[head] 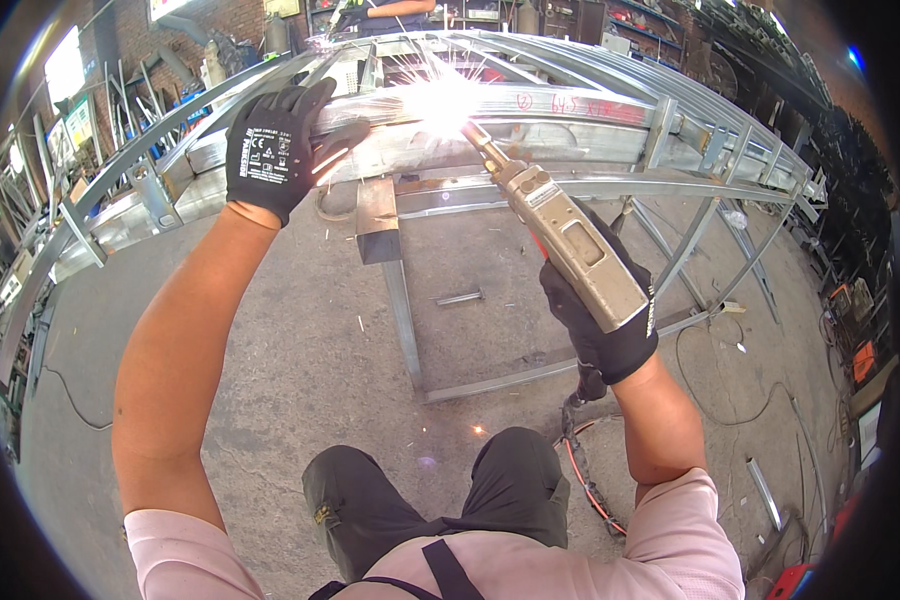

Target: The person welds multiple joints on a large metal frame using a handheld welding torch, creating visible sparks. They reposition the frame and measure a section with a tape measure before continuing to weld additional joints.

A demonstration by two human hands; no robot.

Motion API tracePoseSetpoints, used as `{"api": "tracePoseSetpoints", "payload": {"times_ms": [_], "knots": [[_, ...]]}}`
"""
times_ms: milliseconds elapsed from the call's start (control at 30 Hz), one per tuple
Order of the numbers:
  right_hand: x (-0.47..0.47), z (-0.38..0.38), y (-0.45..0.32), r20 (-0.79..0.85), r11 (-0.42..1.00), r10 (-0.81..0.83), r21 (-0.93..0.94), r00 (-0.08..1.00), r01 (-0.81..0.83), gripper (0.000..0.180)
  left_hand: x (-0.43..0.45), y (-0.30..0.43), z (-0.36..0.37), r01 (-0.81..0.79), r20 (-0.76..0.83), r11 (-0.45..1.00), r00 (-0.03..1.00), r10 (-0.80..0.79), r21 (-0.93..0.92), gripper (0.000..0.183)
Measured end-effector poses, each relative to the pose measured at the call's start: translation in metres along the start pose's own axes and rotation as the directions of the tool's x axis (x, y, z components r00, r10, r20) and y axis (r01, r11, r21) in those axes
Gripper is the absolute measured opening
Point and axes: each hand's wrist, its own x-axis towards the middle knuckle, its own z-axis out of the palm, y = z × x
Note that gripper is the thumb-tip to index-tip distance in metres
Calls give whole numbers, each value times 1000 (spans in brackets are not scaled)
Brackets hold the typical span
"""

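In a black glove, my right hand grips the body of a handheld laser welding gun. Its copper-coloured nozzle points up and left at a steel tube that bears red handwriting. A white glare with flying sparks hides the spot where nozzle and metal meet. My left hand, gloved too, rests on the same tube left of the glare, thumb and fingers around it. Below that tube runs a second, wider steel tube. A cable trails down from the gun to the floor.
A steel stand carries the frame before my knees. Parallel metal bars stretch away at the back right. Across the frame, another person's arm shows near a smaller glow. A bolt-like piece and loose cables lie on the concrete floor.
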Motion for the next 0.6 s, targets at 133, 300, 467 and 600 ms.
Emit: {"api": "tracePoseSetpoints", "payload": {"times_ms": [133, 300, 467, 600], "knots": [[1, -1, 5, -14, 996, -83, -11, 996, 83, 60, 3, 0, 0, -60, -69, 998, 996, 60, 5, 67], [0, -3, -1, -9, 999, 36, -5, 999, -36, 63, 2, 1, -1, -28, -44, 1000, 999, 28, 0, 65], [0, -6, -8, -33, 1000, 15, -5, 999, -16, 65, 2, 1, 0, -12, -32, 1000, 999, 12, 0, 65], [1, -6, -8, -54, 1000, 5, -7, 999, -6, 65, 2, 2, -1, -4, -32, 1000, 999, 4, 6, 66]]}}
